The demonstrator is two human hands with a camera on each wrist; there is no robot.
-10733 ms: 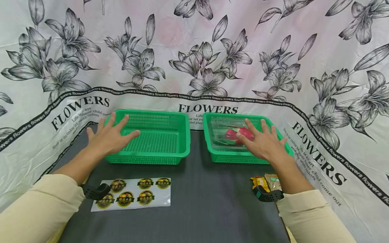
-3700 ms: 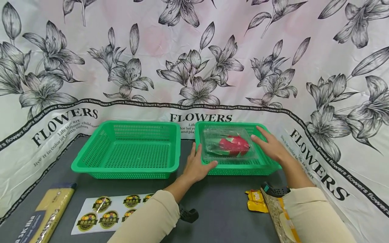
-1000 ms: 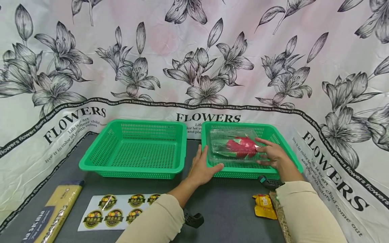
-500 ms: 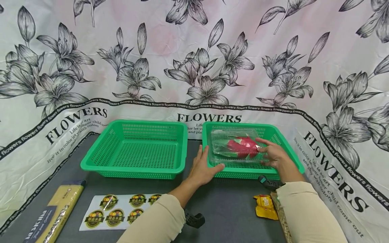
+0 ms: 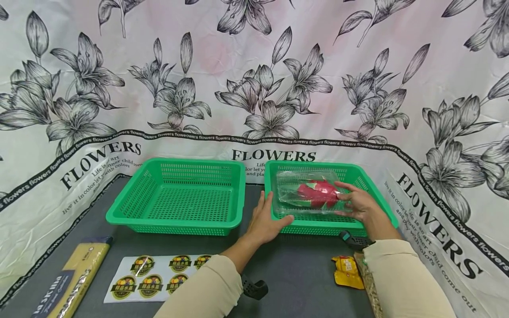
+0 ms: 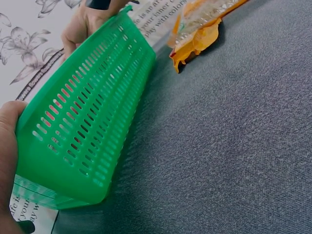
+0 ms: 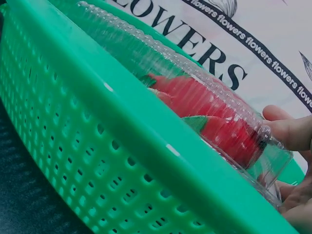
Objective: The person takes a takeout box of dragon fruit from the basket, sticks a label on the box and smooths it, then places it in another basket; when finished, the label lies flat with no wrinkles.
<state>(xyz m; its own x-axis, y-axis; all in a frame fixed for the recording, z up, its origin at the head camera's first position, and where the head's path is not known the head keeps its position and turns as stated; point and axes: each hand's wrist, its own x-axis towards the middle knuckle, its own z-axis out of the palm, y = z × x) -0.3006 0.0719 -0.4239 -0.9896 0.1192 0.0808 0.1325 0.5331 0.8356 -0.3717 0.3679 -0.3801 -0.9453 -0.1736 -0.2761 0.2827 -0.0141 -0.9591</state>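
A clear plastic clamshell box point(image 5: 288, 190) with a red dragon fruit point(image 5: 318, 193) inside lies in the right green basket point(image 5: 318, 229). My right hand point(image 5: 363, 205) grips the box's right end; in the right wrist view its fingers point(image 7: 292, 134) bend over and around that end. My left hand point(image 5: 265, 223) rests at the basket's front left corner, fingers straight along the rim and thumb out to the right. In the left wrist view, the hand point(image 6: 7, 161) touches the basket's corner point(image 6: 63, 180) from outside.
Another green basket point(image 5: 175, 227), with nothing in it, stands to the left. On the dark table point(image 5: 294, 282) lie a sheet of round stickers point(image 5: 149, 276), partly under the left sleeve, a spaghetti pack point(image 5: 75, 278), a small yellow packet point(image 5: 347, 270) and a long bag point(image 5: 367, 282) under the right sleeve.
Both hands were spread over the two baskets at first. My left hand moved right to the right basket's corner; my right hand went from the right rim to the box's end. Almost still since.
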